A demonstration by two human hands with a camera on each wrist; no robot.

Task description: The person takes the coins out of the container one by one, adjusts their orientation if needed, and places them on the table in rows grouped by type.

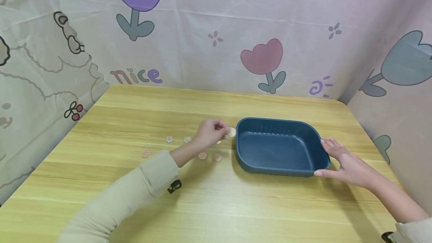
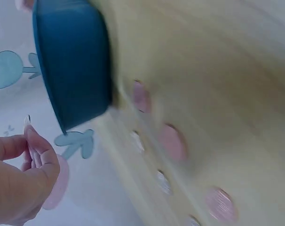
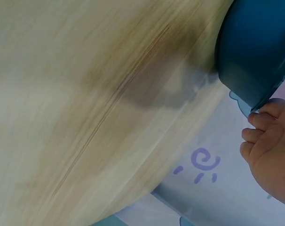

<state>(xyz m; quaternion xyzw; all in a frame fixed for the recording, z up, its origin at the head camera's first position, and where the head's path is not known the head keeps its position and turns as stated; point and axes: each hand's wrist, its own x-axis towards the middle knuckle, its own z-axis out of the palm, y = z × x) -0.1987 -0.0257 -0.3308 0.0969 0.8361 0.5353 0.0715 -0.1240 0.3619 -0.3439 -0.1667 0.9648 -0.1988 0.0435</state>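
Thumb and fingertips of my left hand (image 1: 210, 132) pinch a shiny round coin (image 1: 231, 132) just left of the rim of a dark blue plastic basin (image 1: 260, 170). In the left wrist view the coin (image 2: 27, 122) shows edge-on between the fingertips. My right hand (image 1: 347, 164) holds the basin at its right end, thumb at the near corner and fingers over the rim. Below and beside my left forearm lie copper-coloured coins (image 1: 202, 156) and silver coins (image 1: 169, 139), flat on the table. One coin (image 1: 218, 142) is partly hidden behind the left hand.
The wood-grain table (image 1: 216, 205) ends at a printed cloth (image 1: 202, 59) with flowers, which hangs behind and at both sides. A small black clip-like object (image 1: 174, 186) shows beside the left sleeve. The basin's visible floor is bare.
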